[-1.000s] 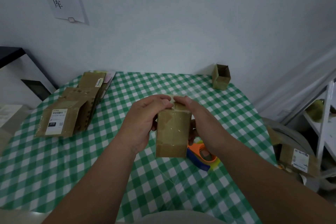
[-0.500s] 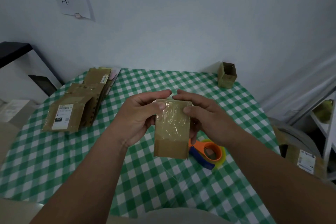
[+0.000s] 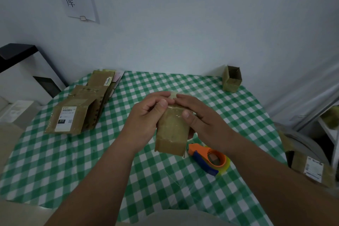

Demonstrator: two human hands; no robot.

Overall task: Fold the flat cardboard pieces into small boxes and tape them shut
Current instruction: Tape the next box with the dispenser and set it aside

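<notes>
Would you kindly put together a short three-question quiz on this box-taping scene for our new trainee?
1. True or false: the tape dispenser is in the person's right hand.
2. Which hands hold the small box? A) left only B) right only C) both
3. Fill in: the stack of flat cardboard pieces lies on the person's ____ side of the table.

Key:
1. False; it lies on the checked cloth beside the box.
2. C; the left hand and the right both grip its upper end.
3. Left. The open box stands at the far right.
</notes>
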